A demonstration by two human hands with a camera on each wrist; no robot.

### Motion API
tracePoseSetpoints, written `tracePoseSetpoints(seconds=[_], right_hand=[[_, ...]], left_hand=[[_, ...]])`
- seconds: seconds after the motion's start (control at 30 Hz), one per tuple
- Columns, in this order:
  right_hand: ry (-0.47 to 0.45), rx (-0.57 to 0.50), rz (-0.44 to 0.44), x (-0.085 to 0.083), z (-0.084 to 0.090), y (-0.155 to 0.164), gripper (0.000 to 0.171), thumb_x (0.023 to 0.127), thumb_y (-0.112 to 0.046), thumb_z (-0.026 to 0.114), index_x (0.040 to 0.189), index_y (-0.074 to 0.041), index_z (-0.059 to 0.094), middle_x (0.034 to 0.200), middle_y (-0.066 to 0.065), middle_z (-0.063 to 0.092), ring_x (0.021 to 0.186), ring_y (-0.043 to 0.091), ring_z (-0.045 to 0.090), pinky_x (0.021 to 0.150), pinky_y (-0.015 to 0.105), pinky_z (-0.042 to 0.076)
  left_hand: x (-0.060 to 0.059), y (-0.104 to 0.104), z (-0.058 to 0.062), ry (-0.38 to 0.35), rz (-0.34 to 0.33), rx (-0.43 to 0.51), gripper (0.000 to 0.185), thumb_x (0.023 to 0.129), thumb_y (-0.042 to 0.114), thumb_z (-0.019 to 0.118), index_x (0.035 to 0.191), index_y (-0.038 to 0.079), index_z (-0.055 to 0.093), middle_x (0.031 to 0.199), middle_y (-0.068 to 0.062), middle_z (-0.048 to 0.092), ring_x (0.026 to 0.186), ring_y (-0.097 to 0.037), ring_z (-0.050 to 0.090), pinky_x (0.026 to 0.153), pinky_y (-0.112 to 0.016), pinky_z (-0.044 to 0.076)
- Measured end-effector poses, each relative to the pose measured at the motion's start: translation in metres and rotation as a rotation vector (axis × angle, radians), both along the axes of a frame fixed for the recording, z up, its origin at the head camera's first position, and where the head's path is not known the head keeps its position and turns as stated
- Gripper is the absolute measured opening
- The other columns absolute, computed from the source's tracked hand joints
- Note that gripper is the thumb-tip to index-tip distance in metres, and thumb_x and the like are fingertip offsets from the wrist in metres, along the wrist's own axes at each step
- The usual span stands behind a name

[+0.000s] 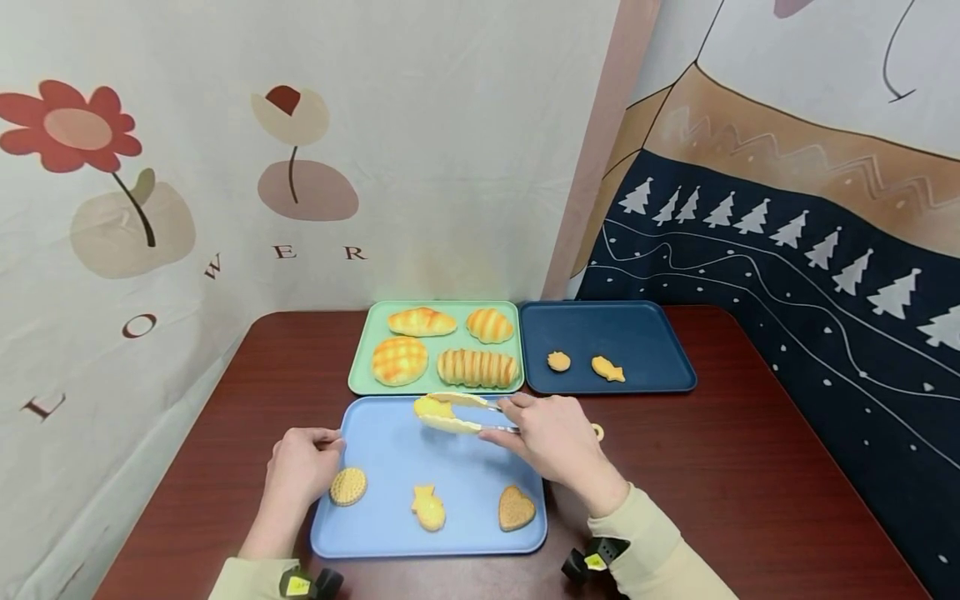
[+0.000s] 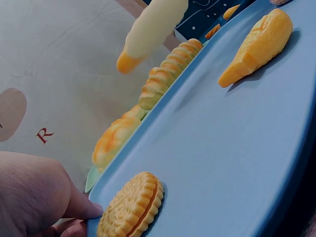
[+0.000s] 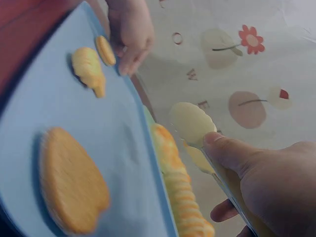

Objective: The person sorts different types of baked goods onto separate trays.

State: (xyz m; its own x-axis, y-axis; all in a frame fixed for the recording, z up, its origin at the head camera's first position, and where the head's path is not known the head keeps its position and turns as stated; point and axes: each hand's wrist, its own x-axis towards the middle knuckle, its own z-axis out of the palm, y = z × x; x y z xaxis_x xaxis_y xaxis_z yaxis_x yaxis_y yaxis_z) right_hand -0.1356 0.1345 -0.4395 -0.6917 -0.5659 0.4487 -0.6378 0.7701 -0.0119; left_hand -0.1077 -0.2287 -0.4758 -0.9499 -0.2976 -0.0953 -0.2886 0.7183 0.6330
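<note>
The left hand rests at the left edge of the light blue tray, fingers curled down over the rim and, in the left wrist view, a fingertip pressed against it, so it grips the tray's edge. Just beside those fingers, on the tray, lies a round sandwich biscuit; further to its right lie a fish-shaped biscuit and then a heart-shaped biscuit, which sits just below the right hand. That hand is closed round the handles of a pair of pale yellow tongs, thumb on top and fingers beneath; the scalloped tips reach out to the left of the hand, above the far edge of the light blue tray, slightly apart and holding nothing. Beyond the tips sits a green tray with four bread rolls, the long ridged roll being the nearest to the tongs. To the right of it, beyond the right hand, a dark blue tray bears two small biscuits. The tongs look light and springy, probably plastic, best held mid-handle as they are now. The rolls look soft and squashy, so I judge a gentle squeeze across the middle would suit them; the biscuits seem flat and stiff, and are likely to slip unless taken by their edges.
</note>
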Motion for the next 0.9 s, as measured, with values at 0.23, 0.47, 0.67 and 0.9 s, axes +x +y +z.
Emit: tracePoseSetpoints(seconds=[0.23, 0.47, 0.67, 0.9], right_hand=[[-0.081, -0.008, -0.078, -0.003, 0.012, 0.022, 0.05, 0.093, -0.06, 0.073, 0.119, -0.018, 0.079, 0.075, -0.01, 0.057, 0.051, 0.005, 0.04, 0.044, 0.023, 0.03], [-0.058, -0.02, -0.127, -0.008, 0.017, 0.043, 0.051, 0.094, -0.06, 0.073, 0.119, -0.016, 0.08, 0.084, -0.007, 0.066, 0.055, 0.008, 0.044, 0.046, 0.023, 0.032], [-0.088, -0.043, -0.164, -0.013, 0.02, 0.057, 0.053, 0.093, -0.057, 0.075, 0.122, -0.013, 0.08, 0.088, -0.002, 0.07, 0.053, 0.01, 0.038, 0.045, 0.025, 0.033], [-0.163, -0.037, -0.236, -0.017, 0.022, 0.071, 0.062, 0.094, -0.062, 0.071, 0.129, -0.01, 0.078, 0.101, 0.007, 0.076, 0.057, 0.015, 0.046, 0.046, 0.027, 0.037]], left_hand=[[0.0, 0.0, 0.0, -0.002, 0.004, -0.002, 0.033, 0.1, 0.017, 0.068, 0.124, -0.004, 0.075, 0.124, -0.029, 0.07, 0.096, -0.036, 0.066, 0.063, -0.04, 0.051], [0.0, 0.0, -0.001, 0.009, -0.002, -0.004, 0.032, 0.1, 0.017, 0.068, 0.123, -0.004, 0.076, 0.124, -0.03, 0.07, 0.095, -0.035, 0.066, 0.061, -0.039, 0.051], [0.001, 0.001, 0.0, -0.001, 0.0, 0.002, 0.033, 0.1, 0.017, 0.068, 0.124, -0.004, 0.075, 0.124, -0.03, 0.07, 0.093, -0.034, 0.066, 0.06, -0.038, 0.05], [0.001, 0.001, 0.0, -0.002, 0.005, 0.006, 0.033, 0.1, 0.017, 0.068, 0.124, -0.004, 0.075, 0.124, -0.03, 0.07, 0.094, -0.034, 0.066, 0.061, -0.038, 0.05]])
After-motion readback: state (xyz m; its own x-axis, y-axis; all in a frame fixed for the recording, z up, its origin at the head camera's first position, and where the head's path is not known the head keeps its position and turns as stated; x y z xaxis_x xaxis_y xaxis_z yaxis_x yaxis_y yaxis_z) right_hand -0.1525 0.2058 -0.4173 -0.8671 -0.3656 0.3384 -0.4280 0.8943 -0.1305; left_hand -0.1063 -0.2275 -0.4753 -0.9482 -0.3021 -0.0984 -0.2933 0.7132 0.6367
